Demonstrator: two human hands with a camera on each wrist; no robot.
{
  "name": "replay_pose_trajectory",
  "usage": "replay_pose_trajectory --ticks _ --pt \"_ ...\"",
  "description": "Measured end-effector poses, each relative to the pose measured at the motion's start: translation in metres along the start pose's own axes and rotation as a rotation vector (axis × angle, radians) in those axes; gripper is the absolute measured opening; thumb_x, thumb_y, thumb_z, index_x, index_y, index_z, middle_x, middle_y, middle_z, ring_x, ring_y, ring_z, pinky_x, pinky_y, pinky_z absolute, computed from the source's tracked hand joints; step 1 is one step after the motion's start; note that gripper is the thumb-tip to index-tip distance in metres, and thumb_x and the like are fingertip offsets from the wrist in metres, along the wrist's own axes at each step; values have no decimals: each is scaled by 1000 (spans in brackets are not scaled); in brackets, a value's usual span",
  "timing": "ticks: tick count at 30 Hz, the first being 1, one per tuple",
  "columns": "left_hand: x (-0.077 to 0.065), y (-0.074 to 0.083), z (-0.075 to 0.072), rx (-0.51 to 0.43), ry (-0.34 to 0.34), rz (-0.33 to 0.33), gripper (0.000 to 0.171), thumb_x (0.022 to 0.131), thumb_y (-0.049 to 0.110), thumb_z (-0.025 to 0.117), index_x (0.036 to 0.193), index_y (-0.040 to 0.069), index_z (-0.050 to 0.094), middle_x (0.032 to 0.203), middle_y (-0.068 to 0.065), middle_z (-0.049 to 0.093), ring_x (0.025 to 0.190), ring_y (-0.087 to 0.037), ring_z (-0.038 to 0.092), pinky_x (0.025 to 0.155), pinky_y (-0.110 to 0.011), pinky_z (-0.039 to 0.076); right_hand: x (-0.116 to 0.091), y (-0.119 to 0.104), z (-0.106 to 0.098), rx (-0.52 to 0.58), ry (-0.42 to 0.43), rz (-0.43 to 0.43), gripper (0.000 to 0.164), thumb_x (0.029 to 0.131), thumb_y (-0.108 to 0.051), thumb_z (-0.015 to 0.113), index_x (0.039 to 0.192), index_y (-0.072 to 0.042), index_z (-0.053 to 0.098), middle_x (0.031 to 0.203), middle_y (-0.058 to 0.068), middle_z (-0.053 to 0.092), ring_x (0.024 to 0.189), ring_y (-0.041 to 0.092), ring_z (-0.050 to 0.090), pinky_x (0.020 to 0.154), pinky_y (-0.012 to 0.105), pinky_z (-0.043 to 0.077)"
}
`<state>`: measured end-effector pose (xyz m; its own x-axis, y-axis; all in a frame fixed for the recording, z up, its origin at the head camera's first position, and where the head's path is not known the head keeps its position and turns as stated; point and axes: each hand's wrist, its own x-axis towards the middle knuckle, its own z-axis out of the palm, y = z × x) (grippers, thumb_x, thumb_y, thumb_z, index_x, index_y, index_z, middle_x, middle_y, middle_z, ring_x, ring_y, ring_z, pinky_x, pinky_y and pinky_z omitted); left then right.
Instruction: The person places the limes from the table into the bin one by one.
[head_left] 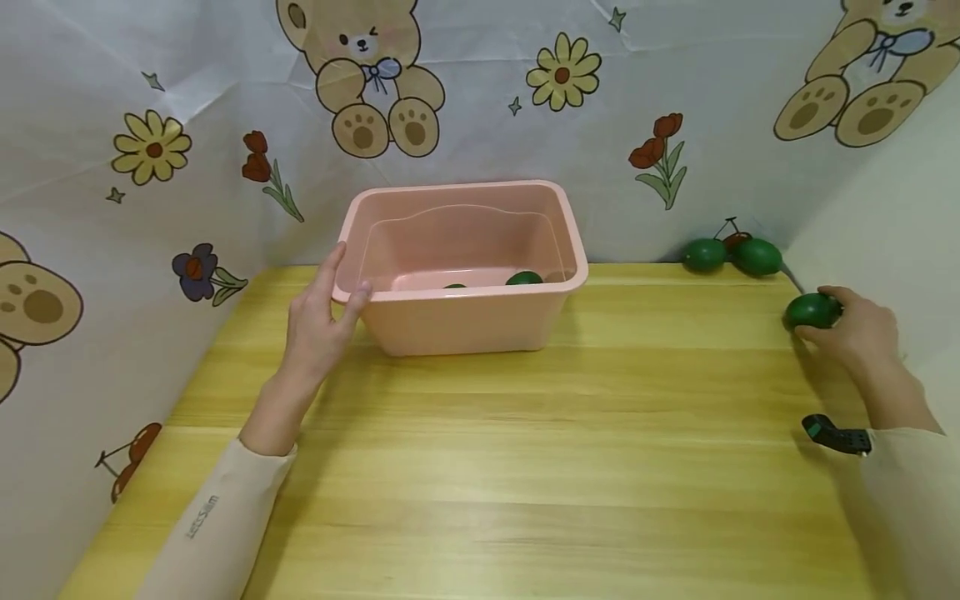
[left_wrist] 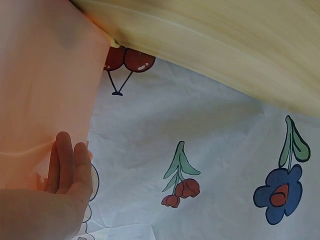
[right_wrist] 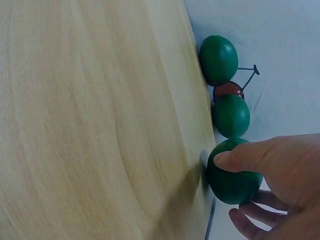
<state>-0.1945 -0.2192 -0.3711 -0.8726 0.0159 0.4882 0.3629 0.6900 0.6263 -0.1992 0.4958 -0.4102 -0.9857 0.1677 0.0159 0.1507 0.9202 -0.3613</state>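
Note:
My left hand (head_left: 318,325) holds the left front corner of a pink plastic bin (head_left: 457,325), thumb over the front rim and fingers along the left side. In the left wrist view, the fingers (left_wrist: 65,160) lie against the bin's outer wall. Two green limes show partly inside, one lime (head_left: 523,278) toward the right and the top of another lime (head_left: 454,286) just above the front rim. At the table's right edge my right hand (head_left: 862,333) grips a green lime (right_wrist: 232,175) between thumb and fingers.
Two more limes, a left one (head_left: 704,255) and a right one (head_left: 757,257), sit at the back right of the wooden table (head_left: 525,467), against the printed cloth (head_left: 480,100). A black strap-like piece (head_left: 836,435) sticks out by the right cuff.

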Motion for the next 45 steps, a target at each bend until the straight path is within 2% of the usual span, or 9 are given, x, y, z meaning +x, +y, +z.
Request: replay_pose_trajectory --ticks 6,12,20,27,36,45 --pt "1 -1 2 -1 -1 -3 72 103 52 58 165 20 38 162 -14 49 143 -41 53 116 -65 41 -4 -3 3 12 20 42 82 103 -39 62 158 11 27 147 52 33 127 71 31 105 77 29" --pt "3 -2 0 8 3 3 75 103 55 56 164 16 38 162 -15 48 144 -41 52 117 -63 41 -6 -7 9 83 41 47 82 105 -39 61 158 13 25 144 52 34 128 72 29 105 78 25" --pt "8 -3 3 13 -18 14 74 103 55 56 165 18 37 161 -15 49 144 -41 52 116 -63 42 -12 -7 20 92 59 151 88 102 -43 62 159 12 24 147 50 33 130 71 27 104 77 30" --pt "4 -3 3 11 -10 -3 74 103 55 56 164 18 39 161 -15 50 142 -42 54 116 -64 42 -9 -11 19 89 97 78 82 102 -38 64 151 18 29 138 50 37 121 69 34 109 77 18" --pt "3 -1 4 -3 8 11 72 103 52 58 164 19 40 158 -16 53 140 -41 56 114 -64 44 -8 -18 19 93 124 54 82 101 -40 67 150 17 33 135 51 43 121 65 40 108 75 18" --pt "2 -1 3 -8 10 6 71 103 50 59 164 19 39 160 -14 50 142 -41 54 115 -64 43 -4 -58 5 124 172 -16 85 100 -45 68 157 9 35 137 47 50 123 64 48 112 77 18"
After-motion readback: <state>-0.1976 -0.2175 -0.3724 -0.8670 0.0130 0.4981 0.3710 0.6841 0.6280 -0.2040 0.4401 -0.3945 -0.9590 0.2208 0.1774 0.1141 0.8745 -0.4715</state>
